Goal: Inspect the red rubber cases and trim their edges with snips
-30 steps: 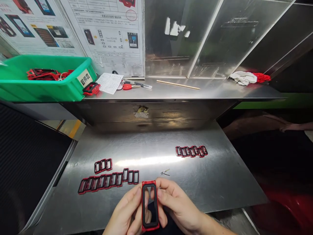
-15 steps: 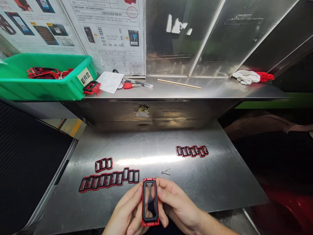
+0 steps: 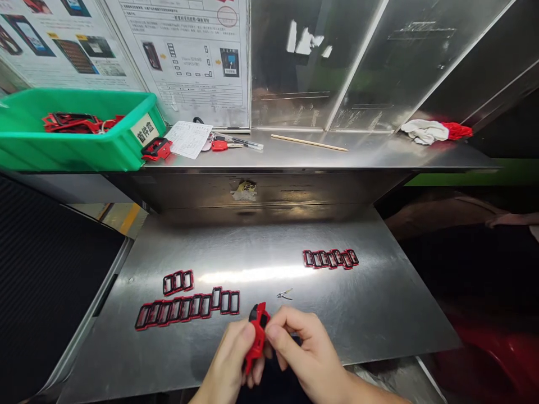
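Over the near side of the surface (image 3: 357, 320), our left hand (image 3: 228, 356) pinches the red frame (image 3: 257, 338), turned side-on, between thumb and fingers. Our right hand's (image 3: 306, 349) thumb and forefinger nearly meet at its edge; whether they grip, we cannot tell. Our left hand partly hides the frame.

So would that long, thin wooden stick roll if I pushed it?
The long, thin, pale wooden stick might roll, since it looks round on the flat metal shelf. It's probably light, being so slim, and fairly stiff, lying so straight.
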The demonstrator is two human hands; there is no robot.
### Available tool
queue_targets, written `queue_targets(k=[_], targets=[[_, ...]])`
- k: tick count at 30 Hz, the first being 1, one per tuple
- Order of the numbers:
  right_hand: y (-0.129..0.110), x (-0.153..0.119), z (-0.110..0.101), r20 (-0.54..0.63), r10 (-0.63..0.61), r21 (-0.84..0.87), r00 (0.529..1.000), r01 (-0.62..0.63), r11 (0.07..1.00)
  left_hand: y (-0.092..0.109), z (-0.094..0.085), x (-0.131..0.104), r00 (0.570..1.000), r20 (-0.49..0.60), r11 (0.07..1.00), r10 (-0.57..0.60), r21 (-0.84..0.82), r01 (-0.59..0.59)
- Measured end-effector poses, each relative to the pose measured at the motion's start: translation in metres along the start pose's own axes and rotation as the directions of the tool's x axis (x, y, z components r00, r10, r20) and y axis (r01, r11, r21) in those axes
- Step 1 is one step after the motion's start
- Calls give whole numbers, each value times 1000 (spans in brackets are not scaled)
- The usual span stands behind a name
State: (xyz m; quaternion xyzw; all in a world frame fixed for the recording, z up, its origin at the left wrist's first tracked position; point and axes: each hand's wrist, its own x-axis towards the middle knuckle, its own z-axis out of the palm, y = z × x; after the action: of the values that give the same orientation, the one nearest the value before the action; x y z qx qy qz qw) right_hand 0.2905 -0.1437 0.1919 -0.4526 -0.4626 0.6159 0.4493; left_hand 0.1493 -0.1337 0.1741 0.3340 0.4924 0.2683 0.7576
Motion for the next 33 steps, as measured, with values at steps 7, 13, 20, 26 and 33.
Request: queue_targets(k=[7, 13, 20, 26, 33], targets=[[4, -4, -3, -110, -96, -196, 989, 73, 978, -12, -9, 8, 954, 273, 949, -123, -248, 194], [16, 6, -11, -179, -64, -404, 982, -14, 915, -11, -8, 12, 956, 279, 914, -89, -359, 190], [92, 56, -64, -125, 278, -911, 953, -221, 348, -10, -10, 18, 961, 271, 834, -49, -519, 189], [145, 42, -91, -149, 399, -950, 905, -243, 197, -10, -10, 15, 965, 260, 827, -34, -535, 173], [108, 41, -84, -103, 277, -916, 955, -200, 348, -9, -6, 19, 978, 196, 836, -70, -524, 165]])
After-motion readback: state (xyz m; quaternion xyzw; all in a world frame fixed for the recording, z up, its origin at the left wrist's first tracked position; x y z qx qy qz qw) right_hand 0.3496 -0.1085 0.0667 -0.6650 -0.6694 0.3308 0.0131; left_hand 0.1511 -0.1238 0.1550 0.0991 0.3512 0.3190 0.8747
